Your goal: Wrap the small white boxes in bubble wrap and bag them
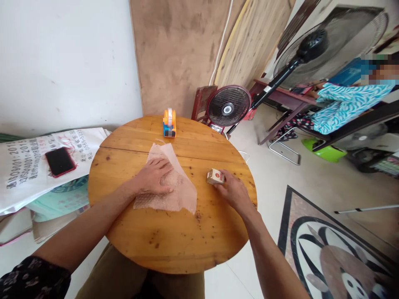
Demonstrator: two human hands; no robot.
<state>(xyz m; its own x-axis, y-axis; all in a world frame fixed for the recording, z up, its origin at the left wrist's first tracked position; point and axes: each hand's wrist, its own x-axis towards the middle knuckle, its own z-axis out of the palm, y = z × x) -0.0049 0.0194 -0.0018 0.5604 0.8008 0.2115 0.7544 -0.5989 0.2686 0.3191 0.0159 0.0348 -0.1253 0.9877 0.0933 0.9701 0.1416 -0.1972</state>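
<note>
A sheet of bubble wrap (pixel 182 193) lies on the round wooden table (pixel 174 245). My left hand (pixel 156 176) rests flat on it with the fingers spread. To the right, my right hand (pixel 235 189) grips a small cardboard box (pixel 215 176) with a red mark, its thumb and fingers around the box's right end. The box is at the tabletop, apart from the bubble wrap. An orange and blue tape dispenser (pixel 170 123) with a roll of clear tape stands near the table's far edge.
A dark phone (pixel 60 161) lies on white printed sacks (pixel 84 141) left of the table. Beyond the table stand a round electric heater or fan (pixel 228 107) and a large pedestal fan (pixel 311 45). A person in a blue patterned top (pixel 346 104) sits at the right.
</note>
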